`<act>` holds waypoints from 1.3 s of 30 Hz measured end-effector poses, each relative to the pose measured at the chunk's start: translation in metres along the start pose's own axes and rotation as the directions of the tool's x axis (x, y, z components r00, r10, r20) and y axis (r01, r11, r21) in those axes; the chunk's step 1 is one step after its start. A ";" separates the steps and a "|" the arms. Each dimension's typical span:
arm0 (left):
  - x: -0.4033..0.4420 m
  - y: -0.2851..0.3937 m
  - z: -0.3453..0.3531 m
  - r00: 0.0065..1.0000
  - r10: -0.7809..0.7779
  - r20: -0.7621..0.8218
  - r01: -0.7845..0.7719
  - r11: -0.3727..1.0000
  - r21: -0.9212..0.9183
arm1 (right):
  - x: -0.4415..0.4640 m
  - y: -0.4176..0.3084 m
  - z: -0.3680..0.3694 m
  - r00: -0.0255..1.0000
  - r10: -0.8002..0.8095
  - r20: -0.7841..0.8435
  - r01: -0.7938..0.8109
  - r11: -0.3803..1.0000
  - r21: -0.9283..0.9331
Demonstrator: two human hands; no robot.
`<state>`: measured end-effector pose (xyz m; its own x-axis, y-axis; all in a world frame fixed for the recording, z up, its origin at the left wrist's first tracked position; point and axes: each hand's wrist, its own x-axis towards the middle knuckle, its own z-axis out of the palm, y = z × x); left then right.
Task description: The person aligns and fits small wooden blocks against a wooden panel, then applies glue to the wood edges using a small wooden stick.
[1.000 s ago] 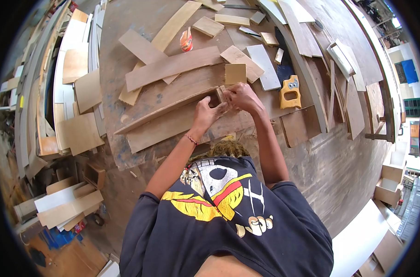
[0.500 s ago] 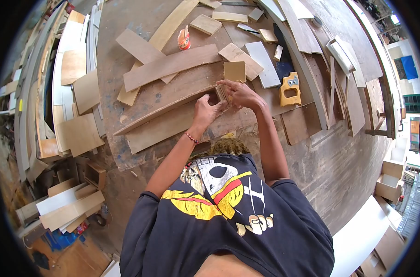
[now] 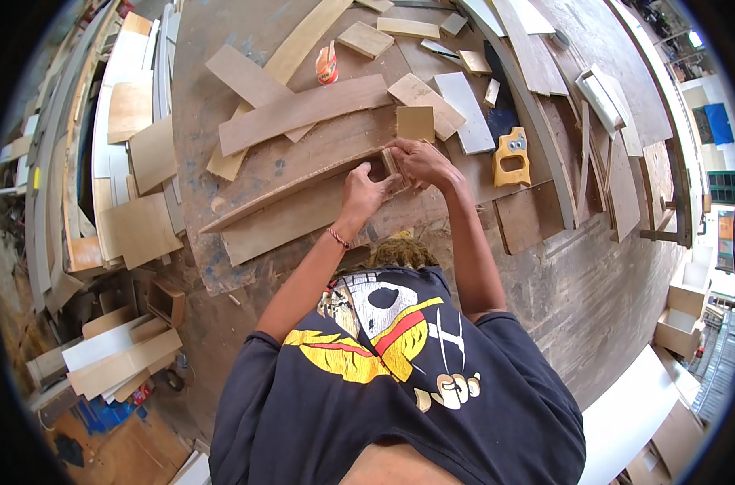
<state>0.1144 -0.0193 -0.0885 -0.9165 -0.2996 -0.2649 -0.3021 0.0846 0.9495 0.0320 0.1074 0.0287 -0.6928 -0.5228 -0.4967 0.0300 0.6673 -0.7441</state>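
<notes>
A long narrow board [image 3: 294,186] stands on edge, with a flat board [image 3: 290,220] lying along its near side. At their right end a short wooden end piece [image 3: 390,164] meets the long board at a corner. My left hand [image 3: 369,194] is closed on the end piece from the inner side, its thumb up and its other fingers partly hidden. From the outer side my right hand [image 3: 425,164] grips the same piece near the corner, fingers bent and their tips partly hidden. A small square tan block [image 3: 415,123] lies just beyond my right hand.
An orange-and-white container [image 3: 326,65] stands behind a brown plank [image 3: 307,113]. To the right lie a white-faced board [image 3: 464,113] and a handsaw with a yellow handle [image 3: 511,158]. Stacked panels [image 3: 141,226] flank the worktable [image 3: 197,105] on the left.
My right index finger, stretched over the corner before, is now drawn back and bent against it. My left hand stays on the end piece. The view has shifted slightly.
</notes>
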 end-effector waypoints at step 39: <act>-0.006 0.013 0.000 0.991 0.126 -0.048 -0.122 0.990 0.070 | -0.006 0.037 0.021 0.952 -0.239 -0.193 0.243 0.970 -0.006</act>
<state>0.1164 -0.0161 -0.0748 -0.9335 -0.3321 -0.1350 -0.2052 0.1864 0.9608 0.0524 0.1245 -0.0051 -0.8053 -0.5550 -0.2085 -0.1435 0.5237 -0.8398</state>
